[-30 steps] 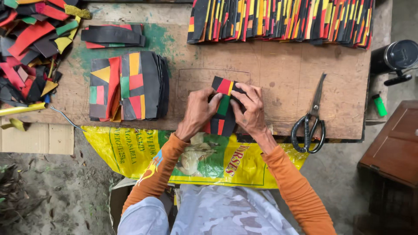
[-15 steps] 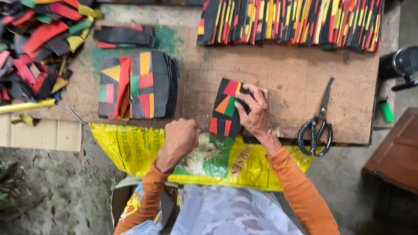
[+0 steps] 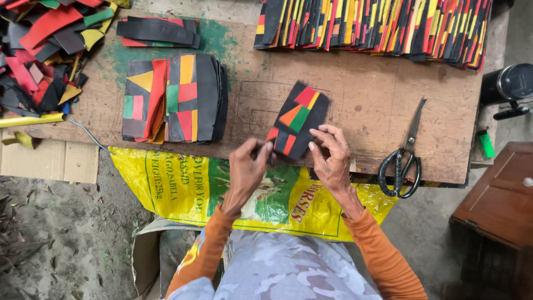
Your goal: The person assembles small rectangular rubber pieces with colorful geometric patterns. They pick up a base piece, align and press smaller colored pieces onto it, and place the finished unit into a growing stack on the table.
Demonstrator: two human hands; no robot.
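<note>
Since half a second ago, the left hand (image 3: 246, 169) has come back up from the yellow sack (image 3: 183, 183) to the patchwork piece's near corner. Largest is the wooden bench (image 3: 366, 105), then the sack draped under its near edge. The black patchwork piece (image 3: 297, 119) lies tilted on the bench. Right hand (image 3: 332, 158) fingers (image 3: 325, 133) spread, pressing it; left fingers pinch its corner. Scissors (image 3: 402, 161) lie just right.

- Long orange sleeves (image 3: 383, 255) are worn, reaching to both wrists.
- Pale grey camouflage-patterned trousers (image 3: 283, 269) are worn.
- Both hands are left bare.
</note>
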